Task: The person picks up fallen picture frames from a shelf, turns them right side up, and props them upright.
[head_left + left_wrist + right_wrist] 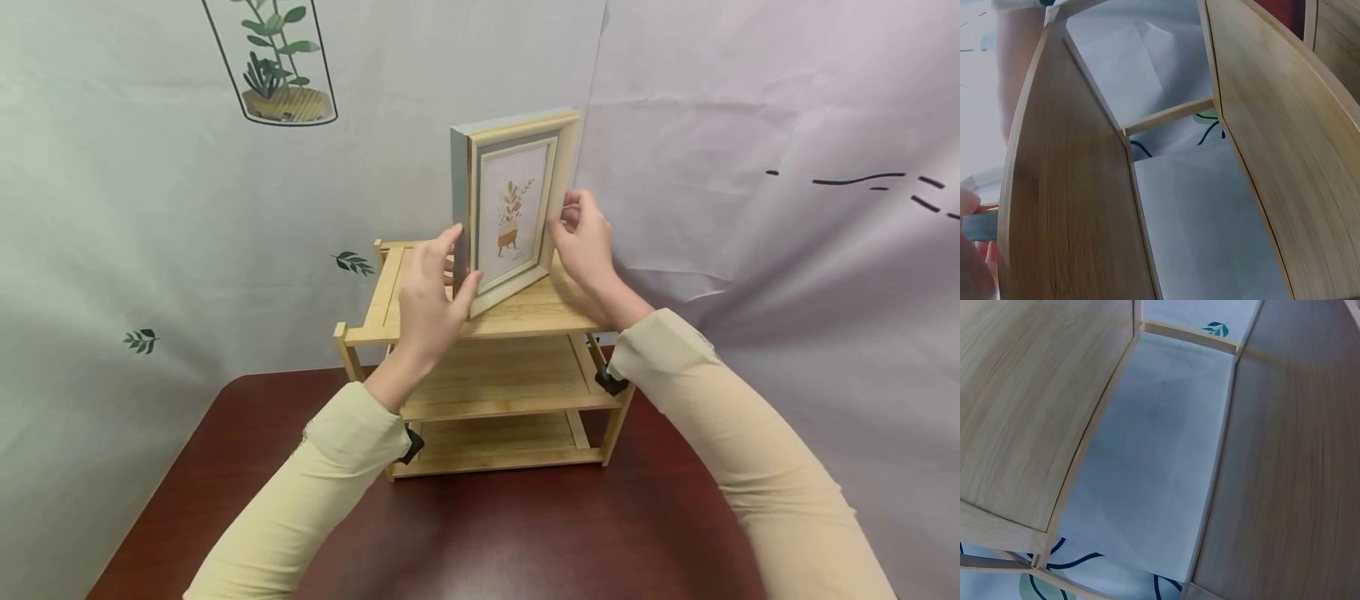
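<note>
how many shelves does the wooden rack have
3: the top shelf, beneath the frame; the middle shelf, below that; and the bottom shelf, nearest the table. No others show.

From my remote feed I see a home-like corner: creased cloth hangings (735, 225) printed with leaves (141, 341) and a planted jar (279, 62), a dark red table (465, 533), a light wooden rack (510, 379) and a picture frame (516, 204). I can't tell which room.
</note>
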The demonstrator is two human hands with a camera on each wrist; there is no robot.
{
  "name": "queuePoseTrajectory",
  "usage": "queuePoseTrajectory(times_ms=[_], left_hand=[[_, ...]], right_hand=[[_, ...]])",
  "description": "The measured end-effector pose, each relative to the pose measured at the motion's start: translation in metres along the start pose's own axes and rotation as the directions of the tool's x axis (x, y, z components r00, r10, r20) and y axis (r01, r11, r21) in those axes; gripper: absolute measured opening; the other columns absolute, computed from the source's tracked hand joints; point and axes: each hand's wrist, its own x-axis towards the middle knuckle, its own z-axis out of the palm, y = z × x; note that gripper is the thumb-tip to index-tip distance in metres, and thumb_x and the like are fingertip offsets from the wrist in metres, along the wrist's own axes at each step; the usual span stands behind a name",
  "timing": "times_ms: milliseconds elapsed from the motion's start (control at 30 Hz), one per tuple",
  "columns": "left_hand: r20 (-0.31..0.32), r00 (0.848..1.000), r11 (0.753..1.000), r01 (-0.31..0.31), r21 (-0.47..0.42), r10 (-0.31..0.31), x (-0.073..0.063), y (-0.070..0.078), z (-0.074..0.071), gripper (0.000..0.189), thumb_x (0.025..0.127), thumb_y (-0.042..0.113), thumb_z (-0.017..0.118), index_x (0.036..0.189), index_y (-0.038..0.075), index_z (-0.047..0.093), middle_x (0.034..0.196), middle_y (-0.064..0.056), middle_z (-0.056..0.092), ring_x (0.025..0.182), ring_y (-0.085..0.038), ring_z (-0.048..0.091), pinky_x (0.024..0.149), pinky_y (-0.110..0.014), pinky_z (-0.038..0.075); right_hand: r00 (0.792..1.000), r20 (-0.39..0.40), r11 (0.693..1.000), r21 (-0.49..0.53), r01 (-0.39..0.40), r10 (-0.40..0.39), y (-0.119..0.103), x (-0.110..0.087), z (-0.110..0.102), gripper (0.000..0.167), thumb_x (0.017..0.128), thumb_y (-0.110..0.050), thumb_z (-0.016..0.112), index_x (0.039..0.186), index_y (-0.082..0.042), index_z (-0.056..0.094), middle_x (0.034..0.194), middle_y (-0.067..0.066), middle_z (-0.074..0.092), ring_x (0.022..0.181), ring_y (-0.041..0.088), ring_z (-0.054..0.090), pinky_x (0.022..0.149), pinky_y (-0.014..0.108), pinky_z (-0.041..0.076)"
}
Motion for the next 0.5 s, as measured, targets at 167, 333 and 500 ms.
queuePoseTrajectory(times_ms=[167,333,500], left_hand=[[-0.021,1.0,1.0,-0.015,0.014,0.016,-0.0013,0.0053,0.0058,0.045,0.078,0.006,0.063,0.12,0.005,0.045,0.096,-0.017,0.052,0.072,-0.021,0.057,0.058,-0.024,0.051],[-0.027,0.999,0.999,-0.033,0.032,0.034,-0.0018,0.0084,0.0074,0.044,0.079,0.007,0.062,0.12,0.007,0.045,0.098,-0.016,0.052,0.069,-0.02,0.056,0.056,-0.024,0.049],[-0.024,0.999,0.999,-0.036,0.039,0.037,-0.002,0.0089,0.0074,0.044,0.079,0.007,0.062,0.12,0.007,0.045,0.098,-0.016,0.051,0.069,-0.02,0.056,0.057,-0.024,0.049]], right_hand=[[0.999,0.004,0.999,0.028,-0.032,0.032,-0.0005,0.0028,0.0017,0.022,0.084,-0.001,0.049,0.105,0.0,0.045,0.105,0.019,0.063,0.097,0.022,0.059,0.084,0.028,0.048],[0.999,0.022,0.998,0.045,-0.047,0.046,0.001,0.005,0.0007,0.023,0.083,-0.002,0.05,0.106,-0.001,0.045,0.103,0.021,0.063,0.095,0.023,0.06,0.082,0.029,0.048],[0.999,0.032,0.991,0.125,-0.042,0.038,-0.0007,0.0065,-0.0045,0.03,0.084,-0.003,0.05,0.112,-0.002,0.042,0.108,0.018,0.057,0.099,0.023,0.055,0.088,0.03,0.044]])
